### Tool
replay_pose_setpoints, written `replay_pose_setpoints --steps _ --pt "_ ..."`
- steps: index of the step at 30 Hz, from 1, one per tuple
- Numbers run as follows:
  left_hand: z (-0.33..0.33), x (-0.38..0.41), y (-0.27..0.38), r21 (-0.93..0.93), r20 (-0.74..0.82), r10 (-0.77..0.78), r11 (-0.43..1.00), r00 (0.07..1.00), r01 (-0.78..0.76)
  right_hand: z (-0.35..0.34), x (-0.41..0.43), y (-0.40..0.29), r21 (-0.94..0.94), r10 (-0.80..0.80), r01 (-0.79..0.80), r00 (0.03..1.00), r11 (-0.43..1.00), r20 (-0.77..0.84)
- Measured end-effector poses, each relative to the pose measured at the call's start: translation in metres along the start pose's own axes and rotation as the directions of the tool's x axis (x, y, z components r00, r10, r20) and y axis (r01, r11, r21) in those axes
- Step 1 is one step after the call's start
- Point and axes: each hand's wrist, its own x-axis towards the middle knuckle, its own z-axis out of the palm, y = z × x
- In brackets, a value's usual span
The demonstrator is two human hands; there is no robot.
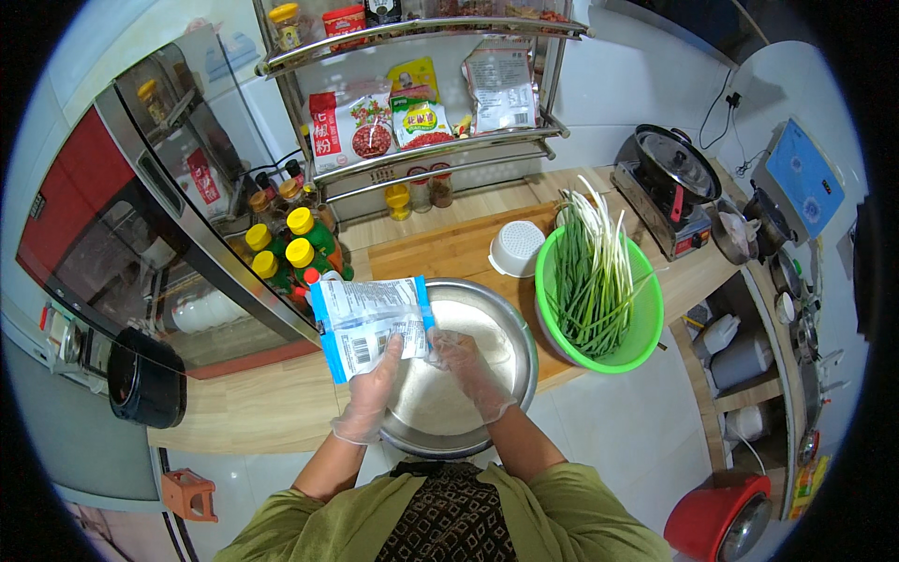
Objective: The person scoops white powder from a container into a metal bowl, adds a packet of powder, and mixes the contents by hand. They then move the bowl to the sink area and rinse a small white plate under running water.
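A blue and white plastic food packet is held over the left part of a large steel bowl with white flour in it. My left hand, in a clear plastic glove, grips the packet's lower edge, thumb on top. Similarly gloved, my right hand pinches the packet's right edge above the flour. Whether the packet is torn there I cannot tell. Right of the bowl, a green plastic basket holds scallions. An upturned white strainer cup sits on the wooden board behind.
Bottles with yellow caps crowd the left side beside a glass-doored cabinet. A steel rack with seasoning packets spans the wall. At the back right, a lidded pan rests on a portable gas stove.
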Motion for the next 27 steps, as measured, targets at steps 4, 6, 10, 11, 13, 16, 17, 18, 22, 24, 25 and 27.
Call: replay_pose_setpoints --steps 4,6,10,11,13,16,17,18,22,24,25,27 --pt "0.006 -0.003 0.008 -0.069 -0.016 0.016 0.997 1.000 -0.017 -0.009 0.007 0.021 0.032 -0.024 0.024 0.999 0.999 0.028" --pt "0.006 -0.001 0.012 -0.043 0.011 0.011 0.999 1.000 -0.010 -0.006 0.008 0.020 0.062 0.000 -0.003 0.999 0.998 0.045" --pt "0.008 -0.006 0.009 -0.074 -0.011 0.008 0.997 1.000 -0.008 0.008 -0.003 0.005 0.250 0.109 -0.098 0.994 0.963 -0.032" --pt "0.008 -0.005 0.008 -0.062 -0.005 0.024 0.998 1.000 -0.024 0.010 -0.004 0.004 0.285 0.134 -0.124 0.991 0.950 -0.015" --pt "0.008 -0.005 0.006 -0.038 0.007 0.050 0.998 0.999 -0.049 0.012 -0.005 0.006 0.342 0.177 -0.152 0.983 0.927 -0.041" --pt "0.009 -0.006 0.008 -0.095 -0.045 -0.052 0.994 0.998 0.047 0.008 -0.002 0.012 0.327 0.172 -0.144 0.983 0.934 -0.060" --pt "0.009 -0.005 0.010 -0.102 -0.027 -0.047 0.994 0.999 0.044 0.004 -0.002 0.015 0.273 0.138 -0.134 0.990 0.953 0.004" --pt "0.009 -0.004 0.012 -0.109 -0.007 -0.044 0.993 0.999 0.043 0.001 -0.003 0.019 0.219 0.106 -0.118 0.992 0.969 0.068" --pt "0.001 0.002 0.004 -0.010 0.044 -0.086 0.996 0.995 0.087 0.006 -0.005 0.030 0.209 0.042 -0.023 0.995 0.978 -0.088" --pt "0.003 -0.004 0.002 0.069 0.014 -0.037 0.997 0.999 0.036 0.009 -0.011 0.024 0.162 0.077 -0.050 0.984 0.985 -0.163" --pt "0.003 -0.006 0.000 0.108 0.003 -0.014 0.994 1.000 0.013 0.009 -0.009 0.028 0.147 0.043 -0.024 0.990 0.989 -0.133" --pt "0.000 -0.002 -0.002 0.110 0.040 -0.024 0.994 0.999 0.019 0.010 -0.003 0.035 0.116 -0.023 0.030 0.997 0.993 -0.068"
